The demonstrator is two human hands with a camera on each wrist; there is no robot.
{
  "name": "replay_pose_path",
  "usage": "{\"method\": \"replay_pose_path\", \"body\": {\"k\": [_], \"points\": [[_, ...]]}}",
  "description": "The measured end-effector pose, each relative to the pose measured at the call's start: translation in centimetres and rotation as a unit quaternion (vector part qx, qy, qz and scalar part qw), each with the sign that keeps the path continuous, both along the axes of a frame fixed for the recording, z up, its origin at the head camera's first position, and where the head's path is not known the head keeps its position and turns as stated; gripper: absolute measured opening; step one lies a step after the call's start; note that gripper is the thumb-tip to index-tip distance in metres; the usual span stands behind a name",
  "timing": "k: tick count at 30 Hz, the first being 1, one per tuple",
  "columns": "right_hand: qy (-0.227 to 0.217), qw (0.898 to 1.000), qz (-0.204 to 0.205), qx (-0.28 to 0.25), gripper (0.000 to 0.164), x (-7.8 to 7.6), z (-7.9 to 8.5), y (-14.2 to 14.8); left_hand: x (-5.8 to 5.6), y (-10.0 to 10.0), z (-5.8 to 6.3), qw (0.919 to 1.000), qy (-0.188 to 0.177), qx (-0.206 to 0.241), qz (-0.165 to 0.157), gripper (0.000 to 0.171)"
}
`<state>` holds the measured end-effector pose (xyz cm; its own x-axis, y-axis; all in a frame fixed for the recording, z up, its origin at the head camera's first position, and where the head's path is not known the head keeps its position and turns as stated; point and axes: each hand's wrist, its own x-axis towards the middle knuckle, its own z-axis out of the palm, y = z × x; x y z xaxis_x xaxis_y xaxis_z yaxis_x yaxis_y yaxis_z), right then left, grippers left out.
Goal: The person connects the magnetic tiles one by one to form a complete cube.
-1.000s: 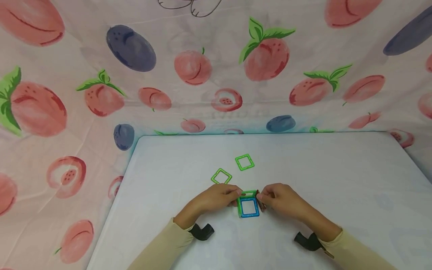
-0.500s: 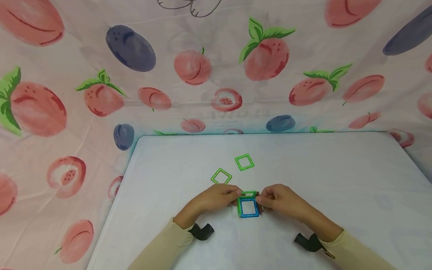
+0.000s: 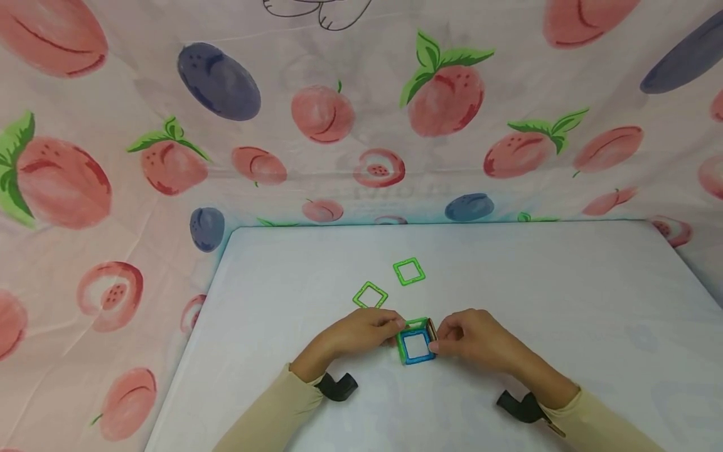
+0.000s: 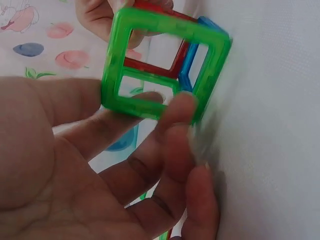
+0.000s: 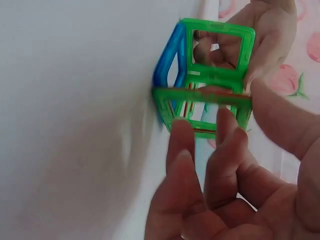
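- Your right hand (image 3: 477,336) has slid slightly towards you since the earlier frame, and the red right-hand tile (image 3: 432,329) has come in from a looser lean to stand against the blue tile.
- You have a small open box (image 5: 215,75) of square frames between your hands, near the middle of the surface (image 3: 565,314).
- Its glossy, translucent frames look like plastic, with rounded corners and hollow centres: the blue tile (image 3: 419,360) lies flat, while the green left tile (image 4: 112,75) and the green back tile (image 3: 417,324) stand along its edges.
- Your left hand (image 3: 364,329) pinches the left tile between thumb and fingers; your right hand grips the right-hand tile by its edge.
- Beyond the box, two loose lime-green squares (image 3: 415,281) (image 3: 361,290) lie flat and apart, the nearer one just beside your left hand.
- Faint marks like lettering on the cloth (image 3: 339,37) cannot be read.
- The surface is white and matt; behind and to the left hangs creased pale pink cloth printed with peach-like and dark blue fruit.
- Your beige sleeves (image 3: 271,408) end near black wrist mounts (image 3: 337,387).
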<state>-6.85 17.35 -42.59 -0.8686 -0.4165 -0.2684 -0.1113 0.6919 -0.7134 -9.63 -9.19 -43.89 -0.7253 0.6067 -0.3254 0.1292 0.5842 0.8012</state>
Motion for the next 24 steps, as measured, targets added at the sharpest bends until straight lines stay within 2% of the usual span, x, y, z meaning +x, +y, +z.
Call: {"method": "replay_pose_path", "body": {"k": [6, 12, 19, 24], "points": [[0.040, 0.999, -0.020, 0.020, 0.010, -0.3, 0.1, 0.0, -0.1, -0.1, 0.2, 0.9999, -0.007, -0.011, 0.000, 0.028], [0.071, 0.997, -0.002, 0.012, 0.006, -1.3, -0.3, 0.2, 0.0, 0.0, 0.1, 0.9997, -0.021, -0.007, 0.006, 0.054], [0.067, 0.998, 0.014, -0.011, 0.014, -3.1, -1.1, 0.3, 0.0, -0.1, 0.0, 0.9996, -0.011, -0.002, -0.024, 0.071], [0.050, 0.998, 0.040, -0.020, 0.014, -4.5, -0.8, 0.4, 0.0, 0.0, -0.1, 0.9994, 0.001, 0.003, -0.035, 0.077]]}}
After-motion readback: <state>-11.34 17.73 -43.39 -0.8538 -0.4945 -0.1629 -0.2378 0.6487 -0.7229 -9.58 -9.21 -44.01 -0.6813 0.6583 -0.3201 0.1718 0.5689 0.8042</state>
